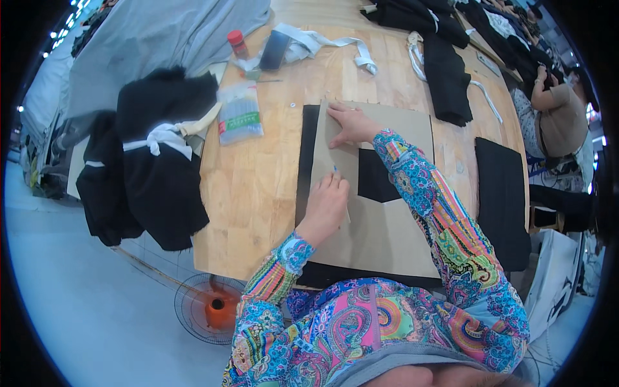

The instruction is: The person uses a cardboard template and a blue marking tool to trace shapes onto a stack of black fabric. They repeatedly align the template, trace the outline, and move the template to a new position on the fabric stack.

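Note:
A tan cardboard template (400, 242) with a pentagon-shaped cutout lies over black fabric (309, 138), which shows along its left and lower edges and through the cutout. My left hand (327, 205) rests on the card's left part, fingers closed around a thin pen (335, 169). The pen's bluish tip points away from me, and its pale end shows by the wrist. Farther up, my right hand (351, 124) presses on the template's upper left corner, its thumb and fingers spread.
Black fabric bundles (164, 161) tied with white strips are at the left. A bag of thin sticks (240, 115), a red-capped bottle (237, 44) and a dark phone-like slab (275, 50) sit farther back. Folded black cloth (500, 200) lies right. An orange fan (218, 311) stands below; another person (561, 116) sits right.

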### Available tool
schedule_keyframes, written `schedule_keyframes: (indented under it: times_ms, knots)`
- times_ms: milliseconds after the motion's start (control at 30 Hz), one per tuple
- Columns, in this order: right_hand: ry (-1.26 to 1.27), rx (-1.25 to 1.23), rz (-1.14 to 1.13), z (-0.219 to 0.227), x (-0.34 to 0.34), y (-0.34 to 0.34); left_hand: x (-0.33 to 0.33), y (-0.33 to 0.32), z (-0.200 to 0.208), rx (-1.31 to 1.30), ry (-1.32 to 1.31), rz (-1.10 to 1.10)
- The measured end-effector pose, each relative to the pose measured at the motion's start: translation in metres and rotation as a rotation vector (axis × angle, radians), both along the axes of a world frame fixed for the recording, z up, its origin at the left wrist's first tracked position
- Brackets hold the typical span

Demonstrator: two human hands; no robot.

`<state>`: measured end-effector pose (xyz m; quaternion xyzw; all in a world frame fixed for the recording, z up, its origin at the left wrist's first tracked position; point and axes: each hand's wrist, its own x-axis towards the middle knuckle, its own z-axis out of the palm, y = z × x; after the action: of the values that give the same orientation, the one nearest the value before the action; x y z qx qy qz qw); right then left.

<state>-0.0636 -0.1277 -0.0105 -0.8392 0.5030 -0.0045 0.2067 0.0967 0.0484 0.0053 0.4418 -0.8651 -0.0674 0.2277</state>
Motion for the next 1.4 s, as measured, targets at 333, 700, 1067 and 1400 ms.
schedule_keyframes:
  times_ms: [333,700,1067,1400]
  knots:
    - [-0.405,-0.135,-0.111,-0.017,-0.04,-0.001,-0.017,-0.015,0.013,0.231,-0.224,0.014]
    - [0.021,-0.092,-0.324,0.027,-0.157,0.17,-0.021,-0.02,0.019,0.336,-0.266,0.093]
    - [0.017,-0.145,-0.282,0.029,-0.154,0.175,-0.05,-0.049,0.036,0.7,0.552,0.063]
    - [0.02,-0.259,-0.308,0.014,-0.15,0.173,-0.144,-0.084,-0.006,0.861,0.737,0.106]
